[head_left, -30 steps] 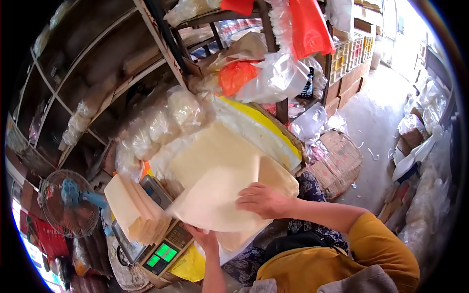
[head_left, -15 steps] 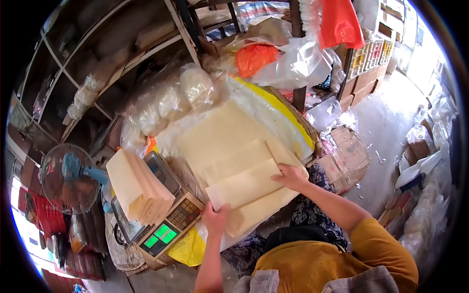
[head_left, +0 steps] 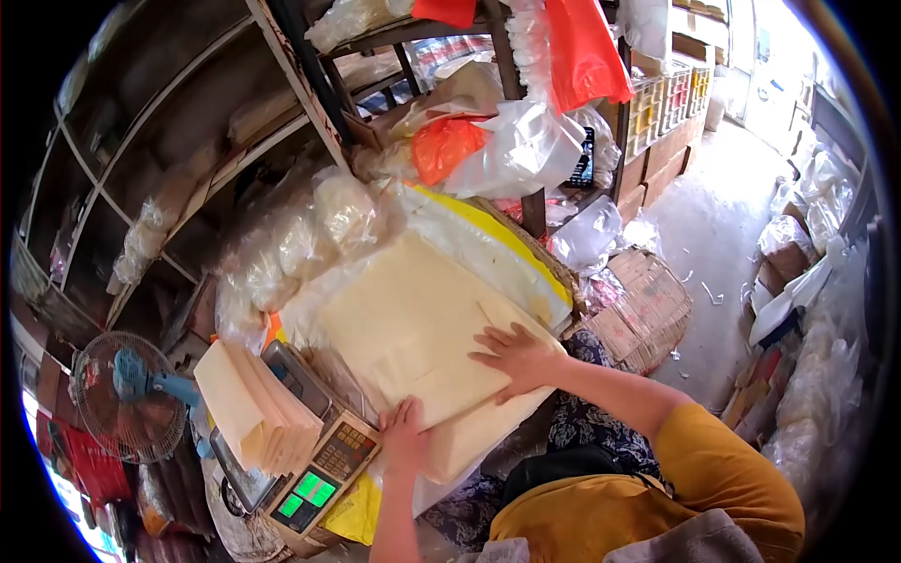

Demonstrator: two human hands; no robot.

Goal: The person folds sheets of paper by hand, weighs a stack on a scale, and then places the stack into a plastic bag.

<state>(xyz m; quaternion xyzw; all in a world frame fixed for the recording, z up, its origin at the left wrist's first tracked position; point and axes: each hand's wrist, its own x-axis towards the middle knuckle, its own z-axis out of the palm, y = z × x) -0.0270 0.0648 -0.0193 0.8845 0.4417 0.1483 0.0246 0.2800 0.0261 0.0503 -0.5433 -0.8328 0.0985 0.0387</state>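
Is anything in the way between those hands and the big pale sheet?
Nothing visible is: the right hand lies spread directly on the pale sheet, and the left hand is at its corner, beside the scale.

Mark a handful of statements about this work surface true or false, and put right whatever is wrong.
1. The right hand lies spread on the large pale sheets. True.
2. The left hand is closed around a red bag. False: it rests at the edge of the sheets, near the scale.
3. A stack of folded pale sheets sits on the scale. True.
4. The scale's display is dark. False: it glows green.
5. A fan stands to the left of the scale. True.
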